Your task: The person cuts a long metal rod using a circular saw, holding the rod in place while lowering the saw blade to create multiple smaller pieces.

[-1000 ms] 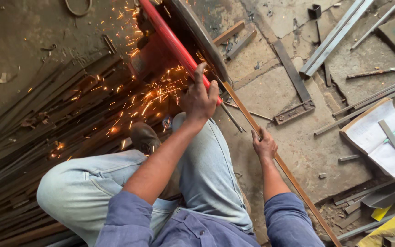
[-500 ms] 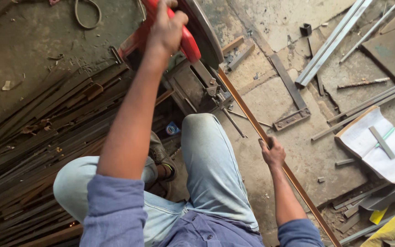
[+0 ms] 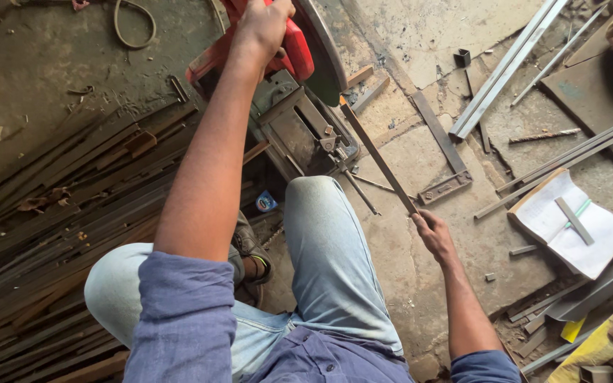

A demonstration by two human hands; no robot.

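My left hand (image 3: 262,25) grips the red handle of a chop saw (image 3: 296,106) at the top of the head view, with the saw arm raised and the disc up off the base. My right hand (image 3: 434,234) holds one end of a long thin metal bar (image 3: 377,156), whose far end lies near the saw's vice. I am crouched on the floor in light jeans, one knee beside the saw base.
A large heap of dark metal strips (image 3: 58,234) covers the left floor. Loose bars and angle pieces (image 3: 512,64) lie at the upper right. An open notebook (image 3: 569,227) with a small strip on it sits at the right.
Sparks have stopped. My left hand lifted the saw handle up and away. My right hand has drawn the bar back out from the saw toward me.
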